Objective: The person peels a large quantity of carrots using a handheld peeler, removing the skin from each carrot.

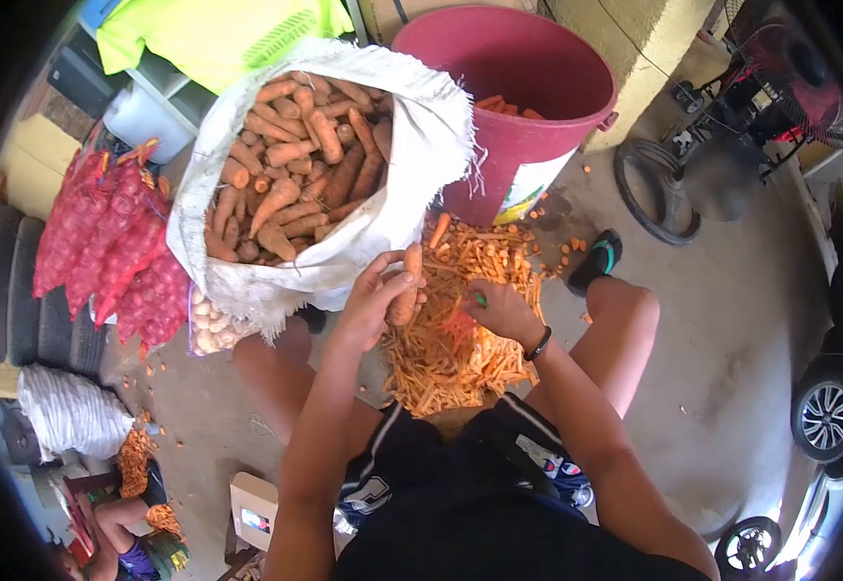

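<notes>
My left hand (380, 295) is closed around an upright carrot (404, 298), its fingers wrapped about the middle. To the right, my right hand (507, 312) is closed on a green-handled tool (481, 300); the fist hides most of it, and its kind does not show. Both hands are above a heap of carrot peelings (441, 373) between my legs, with cut carrot ends (499, 254) at its far side. Beyond my left hand stands a white woven sack (421, 126), open and full of unpeeled carrots (291, 160).
A dark red barrel (480, 160) with carrots inside stands behind the heap. Red mesh bags of onions (117, 242) are at the left. Another person (117, 528) sits at the lower left near more peelings. A loose tyre (649, 194) and a car wheel (828, 414) are at the right.
</notes>
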A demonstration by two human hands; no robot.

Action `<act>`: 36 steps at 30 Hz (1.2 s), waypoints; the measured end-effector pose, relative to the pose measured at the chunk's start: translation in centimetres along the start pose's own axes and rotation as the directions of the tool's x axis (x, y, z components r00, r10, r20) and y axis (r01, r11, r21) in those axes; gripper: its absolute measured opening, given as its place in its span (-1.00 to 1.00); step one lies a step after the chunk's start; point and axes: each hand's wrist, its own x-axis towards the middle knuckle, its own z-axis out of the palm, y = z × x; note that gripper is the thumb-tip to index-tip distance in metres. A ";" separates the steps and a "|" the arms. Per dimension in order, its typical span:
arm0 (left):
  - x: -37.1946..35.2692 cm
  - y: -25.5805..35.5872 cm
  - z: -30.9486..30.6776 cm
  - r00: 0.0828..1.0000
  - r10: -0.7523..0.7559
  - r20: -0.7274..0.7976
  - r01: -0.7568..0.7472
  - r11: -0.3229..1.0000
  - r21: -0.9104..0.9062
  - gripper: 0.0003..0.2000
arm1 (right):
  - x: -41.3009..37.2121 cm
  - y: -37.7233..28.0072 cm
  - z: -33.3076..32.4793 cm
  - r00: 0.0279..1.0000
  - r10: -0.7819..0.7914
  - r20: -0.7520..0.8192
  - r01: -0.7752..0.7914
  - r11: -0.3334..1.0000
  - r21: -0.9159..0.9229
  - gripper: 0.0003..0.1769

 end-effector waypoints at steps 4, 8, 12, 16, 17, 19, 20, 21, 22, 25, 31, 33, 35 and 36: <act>-0.5 -4.7 1.2 0.994 0.100 -0.040 -0.087 0.966 0.243 -0.66 | -1.4 -2.1 -1.1 0.990 -0.007 -0.142 0.017 0.997 0.069 -0.75; -1.1 -6.9 1.6 0.973 0.222 -0.070 -0.168 0.878 0.448 -0.72 | -1.8 -3.8 -0.8 0.984 -0.073 -0.160 0.092 0.989 0.112 -0.78; -1.1 -7.7 1.9 0.960 0.272 -0.062 -0.194 0.812 0.550 -0.76 | -1.8 -3.5 0.2 0.976 -0.158 -0.151 0.169 0.984 0.062 -0.78; -1.3 -7.5 2.2 0.966 0.246 -0.079 -0.167 0.826 0.538 -0.74 | -1.3 -3.2 0.9 0.976 -0.186 -0.113 0.189 0.982 0.023 -0.78; -1.5 -7.2 2.2 0.971 0.221 -0.090 -0.141 0.837 0.529 -0.72 | -1.2 -3.2 1.0 0.976 -0.191 -0.107 0.194 0.981 0.012 -0.78; -1.5 -7.2 2.0 0.972 0.214 -0.097 -0.130 0.833 0.537 -0.71 | -0.8 -2.7 1.7 0.970 -0.206 -0.127 0.206 0.979 -0.012 -0.78; -1.5 -7.5 1.8 0.968 0.232 -0.095 -0.143 0.820 0.554 -0.72 | -0.6 -2.3 2.2 0.968 -0.214 -0.133 0.213 0.977 -0.024 -0.78; -1.6 -7.5 1.7 0.964 0.251 -0.092 -0.156 0.806 0.571 -0.73 | -0.3 -1.9 2.6 0.973 -0.200 -0.113 0.197 0.980 -0.038 -0.77; -1.6 -7.5 1.8 0.955 0.285 -0.084 -0.184 0.789 0.587 -0.74 | 0.0 -1.4 2.8 0.978 -0.185 -0.095 0.181 0.982 -0.054 -0.76; -1.2 -7.3 1.8 0.925 0.376 -0.053 -0.274 0.759 0.591 -0.77 | 0.9 -0.3 2.9 0.993 -0.119 0.005 0.118 0.979 -0.167 -0.71; -1.9 -6.4 1.4 0.958 0.191 -0.214 -0.118 0.942 0.314 -0.74 | 0.9 1.8 0.3 0.959 0.011 0.282 0.014 0.996 -0.086 -0.48; -0.8 -8.0 -0.4 0.958 0.033 -0.284 -0.066 0.992 -0.110 -0.72 | 0.7 -0.1 -1.4 0.977 -0.057 0.205 0.047 0.998 0.051 -0.41; -0.6 -8.7 -1.1 0.968 -0.049 -0.245 -0.009 0.973 -0.230 -0.66 | 0.4 -0.9 -1.7 0.991 -0.098 0.088 0.076 0.970 0.229 -0.42; -0.2 -9.0 -1.1 0.974 -0.067 -0.218 0.005 0.961 -0.275 -0.66 | -0.1 -2.2 -1.8 0.993 -0.112 0.026 0.101 0.955 0.279 -0.43</act>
